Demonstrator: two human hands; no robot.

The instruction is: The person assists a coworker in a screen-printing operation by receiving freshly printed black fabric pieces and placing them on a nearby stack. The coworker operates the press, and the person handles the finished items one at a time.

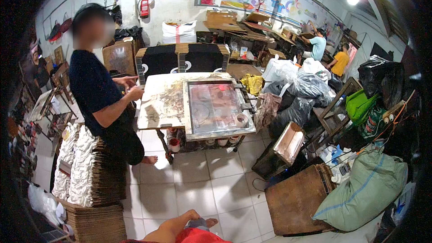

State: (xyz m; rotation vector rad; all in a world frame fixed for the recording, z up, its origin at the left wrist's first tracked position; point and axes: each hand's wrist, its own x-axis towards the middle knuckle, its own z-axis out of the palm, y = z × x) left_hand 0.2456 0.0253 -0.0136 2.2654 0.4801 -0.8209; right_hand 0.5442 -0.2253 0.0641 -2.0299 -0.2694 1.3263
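Note:
My left hand [191, 216] is low in the view, in front of my red shirt [202, 236]. It rests against a grey cloth [198, 225], perhaps my shorts; its fingers are too small and hidden to read. My right hand is out of view. Ahead stands a stained printing table [162, 94], beyond the reach of my hand. A framed printing screen [211, 103] lies on it, with a roll of tape [241, 119] on its near right corner. One bare foot [210, 222] shows on the tiles below me.
A co-worker in a dark shirt [92, 81] stands left of the table, both hands raised together. Stacked boards with white cloth [81, 166] stand at left. At right are a brown board [294, 198], a green sack [364, 193] and plastic bags [306, 85]. Two people work farther back.

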